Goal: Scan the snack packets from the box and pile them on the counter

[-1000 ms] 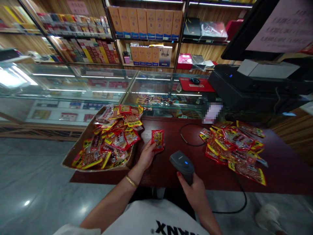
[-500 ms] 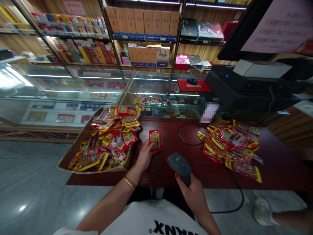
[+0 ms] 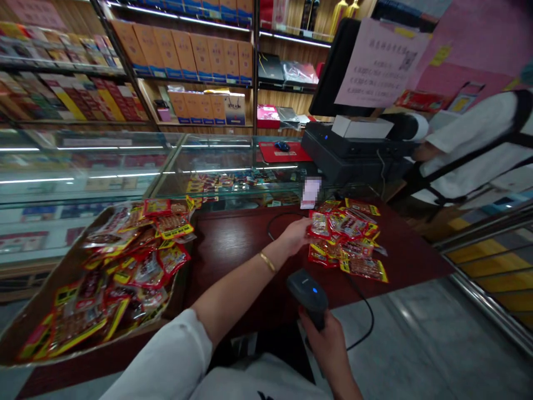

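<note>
My left hand [image 3: 296, 235] reaches across to the right-hand pile, its fingers closed at the edge of a small red snack packet [image 3: 320, 224]. That packet is over the near-left side of the pile of red and yellow snack packets [image 3: 362, 265]; whether it rests on them is hard to tell. In my right hand [image 3: 327, 339] is a dark barcode scanner [image 3: 307, 290], held by its handle above the front of the table, a blue light showing on its top. On the left, an open cardboard box [image 3: 39, 303] holds many similar packets [image 3: 145, 269].
A dark red wooden table [image 3: 220, 244] lies under the piles. Behind it is a glass display counter [image 3: 225, 150] with a mouse [image 3: 282, 146] on a red pad. A black cable [image 3: 368, 316] hangs off the front edge. At right stand a monitor [image 3: 333, 72] and a person in white [image 3: 478, 133].
My left hand has carried the small packet from beside the box to the right-hand pile. My view has turned right. The scanner stays in my right hand, its blue light now visible.
</note>
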### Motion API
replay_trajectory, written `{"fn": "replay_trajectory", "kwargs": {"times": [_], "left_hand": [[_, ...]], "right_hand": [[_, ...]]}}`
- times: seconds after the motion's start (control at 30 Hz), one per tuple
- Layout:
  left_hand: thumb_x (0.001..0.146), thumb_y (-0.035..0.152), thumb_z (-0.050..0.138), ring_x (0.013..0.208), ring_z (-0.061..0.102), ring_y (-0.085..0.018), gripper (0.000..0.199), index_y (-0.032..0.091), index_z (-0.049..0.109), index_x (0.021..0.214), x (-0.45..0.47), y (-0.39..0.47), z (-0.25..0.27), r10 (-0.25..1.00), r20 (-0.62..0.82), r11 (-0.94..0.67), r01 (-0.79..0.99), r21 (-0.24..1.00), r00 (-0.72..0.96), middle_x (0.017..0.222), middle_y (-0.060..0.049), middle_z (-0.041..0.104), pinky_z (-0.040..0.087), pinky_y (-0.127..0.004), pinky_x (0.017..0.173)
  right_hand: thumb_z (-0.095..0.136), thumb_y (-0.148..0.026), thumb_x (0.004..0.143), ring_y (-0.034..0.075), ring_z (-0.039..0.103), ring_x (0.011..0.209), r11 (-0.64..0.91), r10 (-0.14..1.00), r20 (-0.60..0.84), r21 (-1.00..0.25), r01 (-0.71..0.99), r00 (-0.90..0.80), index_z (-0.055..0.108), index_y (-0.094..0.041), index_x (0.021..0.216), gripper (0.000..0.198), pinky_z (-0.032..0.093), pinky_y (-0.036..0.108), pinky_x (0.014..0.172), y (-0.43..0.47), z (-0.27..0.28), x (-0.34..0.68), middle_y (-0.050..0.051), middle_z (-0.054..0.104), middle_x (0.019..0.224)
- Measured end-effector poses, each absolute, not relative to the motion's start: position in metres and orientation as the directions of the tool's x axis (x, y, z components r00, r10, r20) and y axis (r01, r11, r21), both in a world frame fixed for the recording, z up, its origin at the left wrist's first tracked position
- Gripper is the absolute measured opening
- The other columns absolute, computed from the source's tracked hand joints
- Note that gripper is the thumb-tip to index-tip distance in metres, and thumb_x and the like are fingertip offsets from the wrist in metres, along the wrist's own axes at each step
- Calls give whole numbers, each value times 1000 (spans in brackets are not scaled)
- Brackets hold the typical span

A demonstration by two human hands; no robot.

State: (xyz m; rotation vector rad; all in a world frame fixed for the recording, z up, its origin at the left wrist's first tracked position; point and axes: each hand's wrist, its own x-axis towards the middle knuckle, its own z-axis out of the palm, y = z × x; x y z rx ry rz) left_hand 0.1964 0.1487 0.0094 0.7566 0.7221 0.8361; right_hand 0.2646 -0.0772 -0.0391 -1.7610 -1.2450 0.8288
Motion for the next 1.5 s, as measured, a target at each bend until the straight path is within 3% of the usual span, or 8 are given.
{"fn": "replay_trajectory", "kwargs": {"times": [0.2,0.43,0.63,0.77,0.87,1.0,1.17,1.5], "left_hand": [[75,9,70,80,65,-13,30,17,71,104,175,117,10,929,-219,307,-291,906,299,101,-6,75,54,-25,79],[89,33,64,88,70,-21,22,17,76,96,12,-7,23,1000,17,-19,-77,997,-20,94,-9,76,58,-33,83],[88,41,64,87,72,-20,29,18,75,101,-117,-66,42,807,145,32,287,957,-573,96,-7,77,57,-31,82],[90,43,56,88,73,-23,38,18,73,111,-174,-75,47,723,219,289,574,766,-656,105,-9,77,57,-33,83],[92,37,48,105,70,-30,44,15,69,125,-198,-67,49,792,215,471,795,382,-572,119,-15,74,52,-41,97],[93,40,47,116,66,-39,54,9,60,135,-210,-51,46,804,50,594,804,-14,-593,127,-23,70,50,-48,98],[92,54,48,115,66,-38,66,13,52,144,-218,-42,34,788,-60,610,791,-50,-612,126,-21,70,50,-44,94],[93,55,45,112,68,-36,68,13,51,146,-222,-44,33,789,-85,607,793,-44,-609,120,-21,72,50,-43,94]], "right_hand": [[65,-55,82,32,77,80,-202,948,-62,-876,438,311,76,-12,99,47,61,38,73,-80,-35,260,12,82,86],[68,-57,78,28,73,68,-146,988,-154,-869,473,22,78,-20,87,40,57,34,68,-67,-45,246,5,78,71],[66,-55,82,24,69,63,-145,958,-230,-902,407,-169,73,-19,80,36,54,32,65,-42,-52,217,3,74,65],[65,-58,83,22,69,57,-195,930,-282,-922,335,-235,71,-18,84,41,54,31,59,-32,-58,212,3,74,67],[66,-60,81,22,70,58,-211,915,-306,-918,337,-262,71,-18,86,43,55,31,59,-30,-64,215,3,75,69],[66,-59,83,22,70,59,-201,927,-288,-922,330,-241,71,-19,87,41,54,30,60,-32,-69,216,2,73,68],[61,-59,87,21,70,62,-192,932,-279,-921,340,-230,69,-18,90,42,54,30,63,-36,-75,213,2,72,69],[59,-61,86,21,70,62,-208,909,-309,-918,339,-278,67,-18,92,44,53,30,61,-32,-74,211,2,71,70]]}}
